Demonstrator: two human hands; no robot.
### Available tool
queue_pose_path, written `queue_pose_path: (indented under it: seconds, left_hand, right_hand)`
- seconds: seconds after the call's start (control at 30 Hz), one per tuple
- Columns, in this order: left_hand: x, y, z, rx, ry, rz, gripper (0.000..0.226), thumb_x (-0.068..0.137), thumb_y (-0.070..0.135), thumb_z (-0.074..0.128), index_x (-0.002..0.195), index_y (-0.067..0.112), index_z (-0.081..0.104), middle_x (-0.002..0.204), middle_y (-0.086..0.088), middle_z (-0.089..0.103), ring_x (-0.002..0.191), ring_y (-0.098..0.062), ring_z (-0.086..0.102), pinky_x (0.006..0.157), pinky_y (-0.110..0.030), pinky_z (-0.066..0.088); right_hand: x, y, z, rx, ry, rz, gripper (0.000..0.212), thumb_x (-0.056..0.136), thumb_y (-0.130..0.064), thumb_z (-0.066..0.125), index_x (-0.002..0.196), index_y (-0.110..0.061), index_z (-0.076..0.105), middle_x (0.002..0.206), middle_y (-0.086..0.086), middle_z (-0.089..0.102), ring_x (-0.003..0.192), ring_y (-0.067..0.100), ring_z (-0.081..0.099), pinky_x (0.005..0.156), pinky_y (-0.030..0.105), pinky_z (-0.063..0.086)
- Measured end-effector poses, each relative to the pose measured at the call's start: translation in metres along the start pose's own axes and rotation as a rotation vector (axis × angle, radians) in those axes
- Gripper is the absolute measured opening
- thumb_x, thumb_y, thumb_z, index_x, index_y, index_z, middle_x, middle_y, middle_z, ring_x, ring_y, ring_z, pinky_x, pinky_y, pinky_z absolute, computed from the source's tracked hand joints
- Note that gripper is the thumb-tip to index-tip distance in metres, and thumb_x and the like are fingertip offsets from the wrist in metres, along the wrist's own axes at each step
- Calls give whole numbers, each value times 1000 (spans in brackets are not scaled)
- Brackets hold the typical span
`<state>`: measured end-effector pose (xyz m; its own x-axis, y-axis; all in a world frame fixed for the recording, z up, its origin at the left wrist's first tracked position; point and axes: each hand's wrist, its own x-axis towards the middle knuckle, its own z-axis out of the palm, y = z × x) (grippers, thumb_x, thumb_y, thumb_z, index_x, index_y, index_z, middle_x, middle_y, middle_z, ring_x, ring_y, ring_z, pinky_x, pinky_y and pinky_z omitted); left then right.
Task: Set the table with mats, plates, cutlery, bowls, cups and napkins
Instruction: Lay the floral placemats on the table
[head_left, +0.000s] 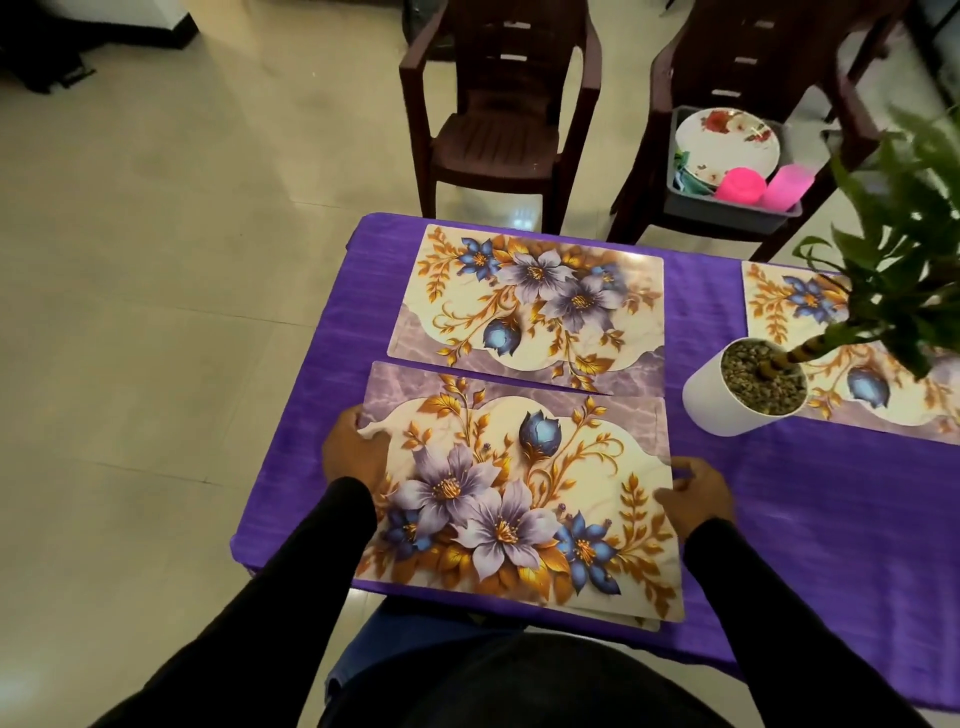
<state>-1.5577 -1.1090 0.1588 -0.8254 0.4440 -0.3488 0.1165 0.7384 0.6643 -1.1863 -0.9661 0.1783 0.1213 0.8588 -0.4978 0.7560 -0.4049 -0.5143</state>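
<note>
A floral place mat (519, 499) lies at the near edge of the purple-clothed table (779, 519), with a second mat's edge showing under its near right corner. My left hand (353, 452) grips its left edge, thumb on top. My right hand (696, 493) holds its right edge with curled fingers. Another floral mat (530, 306) lies flat just beyond it. A third mat (789, 312) lies at the far right, partly behind the plant. A grey tub (727, 208) on the far right chair holds floral plates (727, 140) and pink cups (763, 184).
A white pot (727, 400) with a leafy green plant (904, 218) stands on the table right of the mats. Two dark brown plastic chairs (493, 119) stand beyond the far table edge. Tiled floor (156, 312) lies to the left.
</note>
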Motion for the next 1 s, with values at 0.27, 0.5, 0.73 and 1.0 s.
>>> queue_pose_path:
  seconds: [0.27,0.5,0.73,1.0]
  left_hand:
    - [25,28,0,286,126,75,59,83,24,72,137,10,54,132,-26,54,125,-44,48,101,-51,41]
    - [63,81,31,383,49,250,57,86,34,76,132,5,58,130,-22,59,123,-39,52,100,-49,45]
    - [82,92,61,742,35,293,65,88,54,67,129,6,53,130,-22,55,118,-40,53,98,-48,48]
    - [85,88,64,775,46,332,63,86,60,66,120,7,61,124,-20,57,114,-38,54,93,-46,48]
  right_hand:
    - [3,-7,6,-240,-16,-27,37,75,-19,75,107,-16,57,111,10,57,108,33,56,89,36,46]
    - [34,-52,25,-245,95,-336,48,89,-14,59,136,-6,50,139,15,48,133,30,38,111,34,30]
    - [67,-75,38,-482,-84,-364,64,97,-40,52,151,-16,26,164,12,10,152,31,4,121,42,16]
    - [70,-72,45,-609,-95,-354,71,99,-52,38,155,-14,17,165,15,2,152,32,-5,123,46,12]
